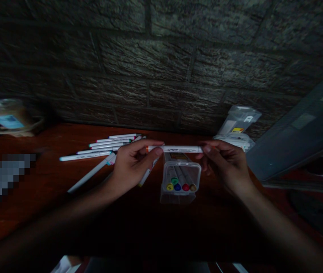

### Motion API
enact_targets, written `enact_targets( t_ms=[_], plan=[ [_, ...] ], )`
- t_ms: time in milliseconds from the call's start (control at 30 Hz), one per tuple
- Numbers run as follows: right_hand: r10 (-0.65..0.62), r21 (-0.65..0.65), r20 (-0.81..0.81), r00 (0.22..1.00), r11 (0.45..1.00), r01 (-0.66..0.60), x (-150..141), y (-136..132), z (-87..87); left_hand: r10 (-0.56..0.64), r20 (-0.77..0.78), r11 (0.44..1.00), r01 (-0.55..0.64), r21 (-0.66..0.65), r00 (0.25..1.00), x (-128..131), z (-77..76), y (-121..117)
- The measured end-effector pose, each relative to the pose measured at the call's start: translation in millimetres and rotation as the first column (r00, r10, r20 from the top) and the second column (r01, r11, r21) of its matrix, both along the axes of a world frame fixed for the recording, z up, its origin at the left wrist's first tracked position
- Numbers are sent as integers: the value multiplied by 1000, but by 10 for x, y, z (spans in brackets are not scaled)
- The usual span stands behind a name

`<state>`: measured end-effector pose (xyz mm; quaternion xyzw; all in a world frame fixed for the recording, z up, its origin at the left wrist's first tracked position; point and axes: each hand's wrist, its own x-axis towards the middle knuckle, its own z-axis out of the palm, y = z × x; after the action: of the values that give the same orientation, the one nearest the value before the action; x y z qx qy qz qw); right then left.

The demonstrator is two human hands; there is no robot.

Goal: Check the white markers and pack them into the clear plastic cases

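A white marker (182, 149) is held up by both hands, over the far end of a clear case (178, 198) as seen from here; how high it is held cannot be told. One end is pinched between the thumb and finger of the left hand (130, 161), and the other end by the right hand (226, 163). It may be held by its ends so that the middle, with its dark print, is left bare. The marker's long axis is laid from side to side, almost level. An orange band is shown at the left end; the right end is mostly hidden by fingers. In the case, more pens (185, 187) are pointed with their coloured ends toward the person, so the colours can likely be told apart. Loose markers (104, 143) are spread on the surface (53, 174) at the left, perhaps so that each can be seen. Another clear plastic piece (242, 117) is set near the wall (164, 76).
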<state>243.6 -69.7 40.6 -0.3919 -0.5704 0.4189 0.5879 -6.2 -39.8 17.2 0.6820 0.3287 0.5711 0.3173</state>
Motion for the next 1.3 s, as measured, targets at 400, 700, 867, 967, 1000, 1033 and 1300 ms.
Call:
enact_targets(
  t_ms=[400,700,867,967,1000,1033,1300],
  plan=[
    [-25,56,63,998,998,21,-12,8,-11,-85,20,996,86,-38,996,7,5,-7],
    [73,-33,-115,991,996,-78,-3,-5,8,-117,114,992,121,-25,987,5,-13,6],
    [40,-28,-118,992,999,-44,9,15,11,-102,124,994,107,-35,987,5,4,0],
    [-3,-11,-88,996,1000,2,24,32,-1,-87,124,995,93,-39,988,10,20,-7],
    [-14,-9,-79,997,1000,14,28,37,-5,-80,117,996,85,-38,990,11,22,-10],
    [-23,-7,-74,997,1000,23,31,42,-10,-70,108,997,74,-35,992,12,23,-13],
    [-84,50,72,994,996,80,48,78,-46,7,104,1000,-5,-23,995,29,105,-15]
  ],
)
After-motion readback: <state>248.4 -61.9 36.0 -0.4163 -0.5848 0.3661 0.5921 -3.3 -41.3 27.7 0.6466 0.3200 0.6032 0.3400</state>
